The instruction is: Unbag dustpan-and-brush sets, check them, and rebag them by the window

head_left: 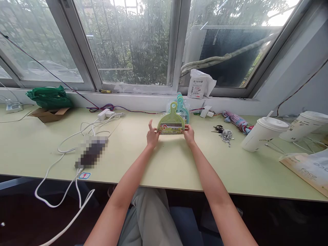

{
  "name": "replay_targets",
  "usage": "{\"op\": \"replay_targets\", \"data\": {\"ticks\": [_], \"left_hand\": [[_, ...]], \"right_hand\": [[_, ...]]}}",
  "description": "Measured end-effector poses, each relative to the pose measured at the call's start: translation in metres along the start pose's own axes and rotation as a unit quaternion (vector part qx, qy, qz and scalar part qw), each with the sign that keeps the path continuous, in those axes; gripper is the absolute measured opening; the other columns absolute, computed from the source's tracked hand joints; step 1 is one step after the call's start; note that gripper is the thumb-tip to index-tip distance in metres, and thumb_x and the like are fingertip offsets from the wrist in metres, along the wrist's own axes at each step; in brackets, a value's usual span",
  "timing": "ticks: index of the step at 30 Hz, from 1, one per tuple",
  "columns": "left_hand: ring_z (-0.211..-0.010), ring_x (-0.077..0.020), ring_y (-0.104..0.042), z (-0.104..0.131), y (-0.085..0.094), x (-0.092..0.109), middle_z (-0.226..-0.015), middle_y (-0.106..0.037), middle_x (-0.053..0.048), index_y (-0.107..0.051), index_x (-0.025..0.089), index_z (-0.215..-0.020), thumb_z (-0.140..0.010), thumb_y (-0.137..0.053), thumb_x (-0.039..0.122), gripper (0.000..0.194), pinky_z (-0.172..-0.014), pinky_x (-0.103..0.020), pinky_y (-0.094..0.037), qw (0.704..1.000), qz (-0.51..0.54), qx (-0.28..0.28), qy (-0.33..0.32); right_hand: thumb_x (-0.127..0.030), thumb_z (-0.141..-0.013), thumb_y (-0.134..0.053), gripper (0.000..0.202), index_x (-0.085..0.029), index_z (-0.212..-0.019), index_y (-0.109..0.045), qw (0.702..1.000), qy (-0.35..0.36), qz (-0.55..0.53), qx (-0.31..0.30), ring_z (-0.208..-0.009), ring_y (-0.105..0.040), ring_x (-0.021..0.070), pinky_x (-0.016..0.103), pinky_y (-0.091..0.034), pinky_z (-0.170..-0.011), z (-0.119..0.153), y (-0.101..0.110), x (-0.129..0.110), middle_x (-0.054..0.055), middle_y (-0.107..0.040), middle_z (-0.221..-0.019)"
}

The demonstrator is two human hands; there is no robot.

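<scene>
A green dustpan-shaped item (171, 118) with a looped handle and a printed label along its lower edge stands upright near the back of the table. My left hand (153, 136) grips its lower left corner, the index finger raised. At the lower right corner, my right hand (189, 134) pinches the edge between thumb and fingers. Directly behind it, partly hidden, are similar blue-green items (182, 108) in clear plastic wrap, leaning near the wall below the window.
White cables (63, 150) and a pixelated dark object (92, 152) lie left. A green bag (50, 96) sits on a cardboard box (50, 115). Right are keys (226, 135), an umbrella (237, 121), white cups (263, 133) and a tissue pack (304, 171).
</scene>
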State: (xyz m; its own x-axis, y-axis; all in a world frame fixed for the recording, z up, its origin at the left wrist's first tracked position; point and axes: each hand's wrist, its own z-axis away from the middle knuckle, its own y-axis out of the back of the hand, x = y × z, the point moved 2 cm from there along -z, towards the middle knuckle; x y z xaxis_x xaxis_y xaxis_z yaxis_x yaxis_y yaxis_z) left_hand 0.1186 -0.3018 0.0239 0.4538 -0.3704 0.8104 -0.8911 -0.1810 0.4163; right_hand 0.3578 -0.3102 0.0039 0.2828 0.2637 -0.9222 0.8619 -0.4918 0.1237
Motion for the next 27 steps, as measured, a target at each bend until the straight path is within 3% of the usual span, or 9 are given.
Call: {"op": "replay_targets", "data": {"ticks": [4, 7, 14, 19, 23, 27], "left_hand": [[-0.074, -0.0172, -0.063, -0.014, -0.016, -0.005, -0.087, -0.071, -0.003, -0.064, 0.023, -0.102, -0.080, -0.062, 0.028, 0.023, -0.066, -0.025, -0.043, 0.991, -0.108, -0.076, -0.009], [-0.079, -0.0185, -0.063, -0.030, -0.035, -0.008, -0.086, -0.069, -0.005, -0.066, 0.021, -0.086, -0.083, -0.059, 0.028, 0.010, -0.067, -0.025, -0.044, 0.985, -0.139, -0.090, -0.050], [-0.081, -0.0172, -0.062, -0.064, -0.074, -0.011, -0.107, -0.058, -0.009, -0.062, 0.019, -0.103, -0.087, -0.055, 0.026, 0.019, -0.072, -0.028, -0.047, 0.980, -0.159, -0.073, -0.092], [-0.112, -0.0230, -0.052, -0.090, -0.092, -0.018, -0.126, -0.045, -0.013, -0.033, 0.021, -0.141, -0.084, -0.056, 0.018, 0.061, -0.084, -0.032, -0.047, 0.987, -0.132, -0.014, -0.095], [-0.115, -0.0233, -0.049, -0.105, -0.104, -0.024, -0.117, -0.052, -0.012, -0.039, 0.022, -0.137, -0.088, -0.048, 0.017, 0.050, -0.085, -0.030, -0.044, 0.984, -0.147, -0.058, -0.086], [-0.110, -0.0232, -0.050, -0.107, -0.106, -0.023, -0.108, -0.055, -0.011, -0.046, 0.022, -0.132, -0.089, -0.047, 0.020, 0.043, -0.083, -0.029, -0.043, 0.981, -0.162, -0.062, -0.085]], "right_hand": [[-0.030, -0.072, -0.058, 0.018, -0.020, -0.087, -0.054, 0.990, 0.053, 0.117, 0.053, -0.076, -0.057, 0.0197, 0.034, -0.045, -0.073, -0.001, 0.009, 0.007, 0.006, -0.063, -0.089], [-0.024, -0.075, -0.053, 0.014, -0.020, -0.088, -0.053, 0.980, 0.076, 0.160, 0.093, -0.079, -0.056, 0.0198, 0.033, -0.044, -0.073, -0.004, 0.014, 0.011, 0.008, -0.061, -0.093], [-0.018, -0.078, -0.045, 0.020, -0.018, -0.097, -0.051, 0.958, 0.082, 0.236, 0.144, -0.085, -0.056, 0.0215, 0.034, -0.045, -0.076, -0.030, 0.014, 0.018, 0.012, -0.056, -0.104], [-0.020, -0.082, -0.039, 0.034, -0.017, -0.114, -0.048, 0.945, 0.091, 0.281, 0.140, -0.100, -0.056, 0.0251, 0.035, -0.046, -0.079, -0.064, -0.001, 0.033, 0.016, -0.048, -0.121], [-0.028, -0.086, -0.034, 0.045, -0.020, -0.129, -0.039, 0.951, 0.121, 0.256, 0.126, -0.123, -0.044, 0.0266, 0.039, -0.042, -0.094, -0.083, -0.011, 0.045, 0.014, -0.044, -0.132], [-0.040, -0.084, -0.037, 0.055, -0.019, -0.134, -0.036, 0.973, 0.083, 0.198, 0.085, -0.112, -0.052, 0.0269, 0.040, -0.045, -0.090, -0.086, -0.012, 0.051, 0.013, -0.054, -0.120]]}}
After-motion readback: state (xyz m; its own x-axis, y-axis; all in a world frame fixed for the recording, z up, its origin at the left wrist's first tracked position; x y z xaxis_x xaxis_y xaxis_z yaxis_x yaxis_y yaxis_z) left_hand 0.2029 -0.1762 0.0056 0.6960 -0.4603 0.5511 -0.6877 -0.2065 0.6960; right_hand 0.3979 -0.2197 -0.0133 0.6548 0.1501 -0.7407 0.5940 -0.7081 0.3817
